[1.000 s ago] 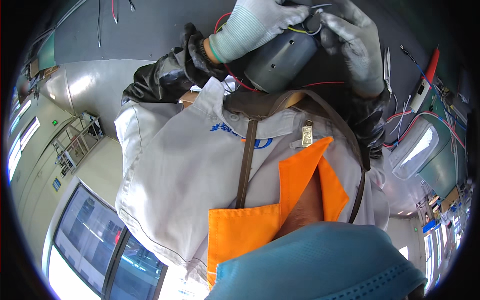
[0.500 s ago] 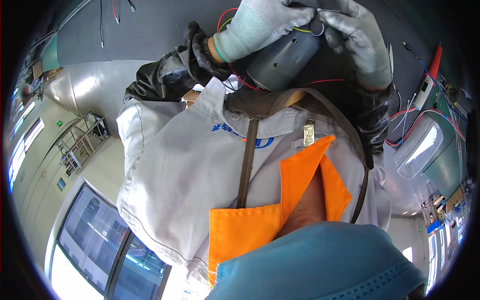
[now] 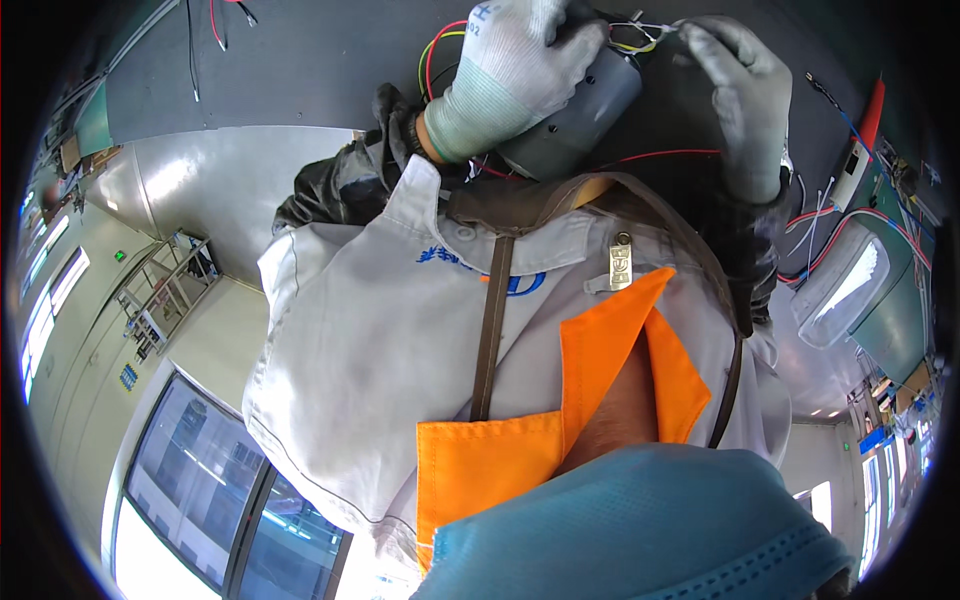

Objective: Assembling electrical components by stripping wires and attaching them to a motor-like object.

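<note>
The left hand wears a whitish glove that turns pale green toward the wrist; the right hand wears a light grey one. The cylinder is dark grey, dotted with round black holes. One wire is red, other wires white and yellow. The tabletop is charcoal, the sleeves glossy black. The jacket is pale grey with blue embroidery, its lapel bright orange; the strap is brown, the mask blue with a dashed line.

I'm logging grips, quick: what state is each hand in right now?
Left hand: curled against the grey cylinder; whether it grips anything cannot be told.
Right hand: closed, pinching a thin white wire.
</note>
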Motion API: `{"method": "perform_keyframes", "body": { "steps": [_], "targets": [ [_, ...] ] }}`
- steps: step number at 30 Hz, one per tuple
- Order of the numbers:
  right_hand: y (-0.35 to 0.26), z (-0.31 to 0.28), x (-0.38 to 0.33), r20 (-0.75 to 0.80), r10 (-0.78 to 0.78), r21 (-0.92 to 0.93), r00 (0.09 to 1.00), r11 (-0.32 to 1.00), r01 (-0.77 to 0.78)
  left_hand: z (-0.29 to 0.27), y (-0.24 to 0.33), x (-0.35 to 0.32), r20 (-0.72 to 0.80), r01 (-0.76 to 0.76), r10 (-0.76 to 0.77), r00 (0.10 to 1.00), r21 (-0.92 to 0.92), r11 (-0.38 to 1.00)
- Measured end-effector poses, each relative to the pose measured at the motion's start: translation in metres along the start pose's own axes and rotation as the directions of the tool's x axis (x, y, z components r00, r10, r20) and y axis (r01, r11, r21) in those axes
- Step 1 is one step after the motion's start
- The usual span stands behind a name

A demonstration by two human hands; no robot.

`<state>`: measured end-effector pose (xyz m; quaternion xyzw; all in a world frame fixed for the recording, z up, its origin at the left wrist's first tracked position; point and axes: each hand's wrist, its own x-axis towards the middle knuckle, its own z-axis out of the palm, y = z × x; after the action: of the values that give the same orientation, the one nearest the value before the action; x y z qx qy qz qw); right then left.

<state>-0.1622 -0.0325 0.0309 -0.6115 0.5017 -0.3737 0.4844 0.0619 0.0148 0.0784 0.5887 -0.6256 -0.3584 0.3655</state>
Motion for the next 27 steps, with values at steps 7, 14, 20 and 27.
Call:
{"method": "perform_keyframes", "body": {
  "steps": [7, 14, 20, 27],
  "targets": [
    [0.014, -0.003, 0.044, -0.280, -0.140, -0.168, 0.950, 0.981, 0.095, 0.022, -0.034, -0.005, -0.135, -0.341, 0.361, 0.923, 0.149, 0.928],
    [-0.012, 0.008, 0.036, -0.086, 0.076, 0.582, 0.993, 0.813, -0.011, 0.024, -0.042, -0.004, -0.034, -0.462, 0.516, 0.856, 0.397, 0.793],
    [-0.049, 0.010, 0.004, 0.343, 0.002, 0.560, 0.939, 0.803, -0.206, -0.008, -0.032, 0.016, 0.303, -0.659, 0.588, 0.750, 0.419, 0.625],
    [-0.032, -0.007, 0.006, 0.336, -0.023, 0.423, 0.941, 0.897, -0.129, -0.020, -0.022, 0.031, 0.653, -0.879, 0.588, 0.477, 0.361, 0.312]
  ]
}}
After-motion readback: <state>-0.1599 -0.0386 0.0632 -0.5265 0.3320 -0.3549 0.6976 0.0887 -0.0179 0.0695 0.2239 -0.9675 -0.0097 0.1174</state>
